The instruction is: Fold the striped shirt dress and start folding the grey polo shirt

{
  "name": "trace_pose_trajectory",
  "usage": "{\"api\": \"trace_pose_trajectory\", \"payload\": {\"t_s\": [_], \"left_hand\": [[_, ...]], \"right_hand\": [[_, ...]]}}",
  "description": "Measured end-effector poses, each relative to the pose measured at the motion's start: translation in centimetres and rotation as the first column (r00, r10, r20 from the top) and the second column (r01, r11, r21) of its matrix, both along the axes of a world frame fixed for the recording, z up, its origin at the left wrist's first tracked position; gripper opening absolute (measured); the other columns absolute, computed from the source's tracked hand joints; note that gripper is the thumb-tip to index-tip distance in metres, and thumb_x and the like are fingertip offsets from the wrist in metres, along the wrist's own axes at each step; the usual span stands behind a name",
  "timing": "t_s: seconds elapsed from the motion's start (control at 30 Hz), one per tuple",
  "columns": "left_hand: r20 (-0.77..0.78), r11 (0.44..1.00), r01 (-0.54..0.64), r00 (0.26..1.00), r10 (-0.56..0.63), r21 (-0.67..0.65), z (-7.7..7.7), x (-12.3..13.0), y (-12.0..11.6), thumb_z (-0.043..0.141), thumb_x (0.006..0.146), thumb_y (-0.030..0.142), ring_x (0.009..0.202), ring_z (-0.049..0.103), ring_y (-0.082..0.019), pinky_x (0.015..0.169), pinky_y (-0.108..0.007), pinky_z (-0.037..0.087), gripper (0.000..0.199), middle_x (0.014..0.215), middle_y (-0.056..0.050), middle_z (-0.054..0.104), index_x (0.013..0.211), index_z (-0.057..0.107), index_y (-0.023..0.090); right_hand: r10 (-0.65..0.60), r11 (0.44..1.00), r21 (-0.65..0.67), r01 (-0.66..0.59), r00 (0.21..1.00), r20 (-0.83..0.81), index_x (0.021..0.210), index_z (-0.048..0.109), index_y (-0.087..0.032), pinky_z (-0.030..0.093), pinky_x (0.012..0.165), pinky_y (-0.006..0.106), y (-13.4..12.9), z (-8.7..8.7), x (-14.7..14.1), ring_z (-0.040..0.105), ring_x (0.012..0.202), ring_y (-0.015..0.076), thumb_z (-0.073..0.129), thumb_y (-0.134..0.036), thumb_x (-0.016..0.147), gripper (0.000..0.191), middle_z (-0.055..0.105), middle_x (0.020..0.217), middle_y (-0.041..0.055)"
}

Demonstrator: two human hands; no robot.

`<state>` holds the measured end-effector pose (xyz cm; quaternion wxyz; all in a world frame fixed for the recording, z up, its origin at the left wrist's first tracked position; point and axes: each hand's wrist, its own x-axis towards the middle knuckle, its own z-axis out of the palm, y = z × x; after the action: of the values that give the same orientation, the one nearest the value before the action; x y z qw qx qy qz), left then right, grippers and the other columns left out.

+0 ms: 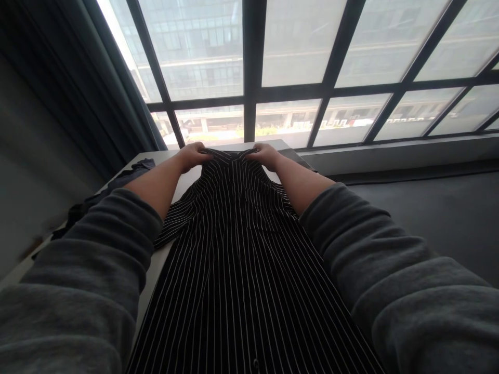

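A black shirt with thin white stripes [241,249] stretches from the far end of the table down to the bottom of the view. Its collar end is farthest from me. My left hand [192,156] pinches the shirt at the left shoulder, beside the collar. On the other side, my right hand [264,156] grips the right shoulder, also close to the collar. The shirt hangs taut between both hands, with a short sleeve spread out at the left. Its right sleeve is partly covered by my right forearm.
Under the shirt is a white table [159,259]. Dark folded clothes [134,170] lie along its left edge. Beyond stands a large window with dark frames [254,62]. A dark curtain [97,67] hangs at the left, and grey floor [421,213] shows at the right.
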<state>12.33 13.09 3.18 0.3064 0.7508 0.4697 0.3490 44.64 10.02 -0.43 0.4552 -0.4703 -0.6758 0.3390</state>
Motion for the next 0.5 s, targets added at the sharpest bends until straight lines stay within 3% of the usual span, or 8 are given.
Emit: {"api": "trace_pose_trajectory", "payload": {"t_s": [0.07,0.2,0.3,0.4,0.5], "left_hand": [[0.139,0.994,0.051,0.990,-0.036,-0.102,0.0,0.4,-0.3,0.085,0.073,0.016,0.087,0.072,-0.022,0.087,-0.040,0.059,0.043,0.090,-0.005,0.072,0.108,0.060,0.019],[0.245,0.975,0.038,0.969,0.018,-0.220,-0.1,0.6,-0.8,0.081,0.073,0.002,0.098,0.075,-0.025,0.096,-0.045,0.058,0.075,0.102,-0.008,0.075,0.139,0.052,0.021],[0.239,0.954,0.045,0.971,0.029,-0.297,-0.3,0.5,-1.2,0.077,0.075,-0.001,0.108,0.074,-0.026,0.104,-0.047,0.055,0.077,0.110,-0.013,0.076,0.145,0.052,0.019],[0.194,0.913,0.067,0.981,0.014,-0.403,-0.6,0.4,-1.5,0.075,0.075,0.000,0.113,0.073,-0.027,0.108,-0.044,0.054,0.064,0.112,-0.013,0.077,0.135,0.064,0.018],[0.184,0.870,0.120,0.982,-0.034,-0.478,-0.9,0.4,-1.8,0.078,0.078,0.007,0.116,0.072,-0.025,0.108,-0.039,0.054,0.051,0.113,-0.011,0.078,0.127,0.072,0.020]], "right_hand": [[0.040,0.996,-0.080,-0.050,0.992,-0.120,0.118,0.064,-0.018,0.061,0.074,0.036,-0.1,-0.1,0.0,0.069,0.079,0.0202,0.085,-0.014,0.083,0.041,0.073,0.090,0.0058],[0.088,0.966,-0.218,-0.139,0.970,-0.227,0.141,0.054,-0.020,0.063,0.078,0.038,0.1,-0.2,0.2,0.073,0.082,0.0210,0.080,0.001,0.079,0.071,0.073,0.093,0.0041],[0.097,0.952,-0.263,-0.158,0.968,-0.232,0.133,0.063,-0.016,0.063,0.081,0.039,0.3,-0.3,0.1,0.073,0.085,0.0226,0.076,0.007,0.078,0.061,0.073,0.090,0.0059],[0.055,0.952,-0.283,-0.115,0.976,-0.210,0.117,0.070,-0.012,0.064,0.085,0.040,0.5,-0.5,0.1,0.073,0.089,0.0232,0.073,0.011,0.077,0.046,0.074,0.089,0.0077],[0.030,0.954,-0.286,-0.093,0.976,-0.216,0.115,0.072,-0.011,0.064,0.088,0.040,0.8,-0.7,0.2,0.074,0.091,0.0233,0.072,0.012,0.076,0.045,0.075,0.090,0.0084]]}}
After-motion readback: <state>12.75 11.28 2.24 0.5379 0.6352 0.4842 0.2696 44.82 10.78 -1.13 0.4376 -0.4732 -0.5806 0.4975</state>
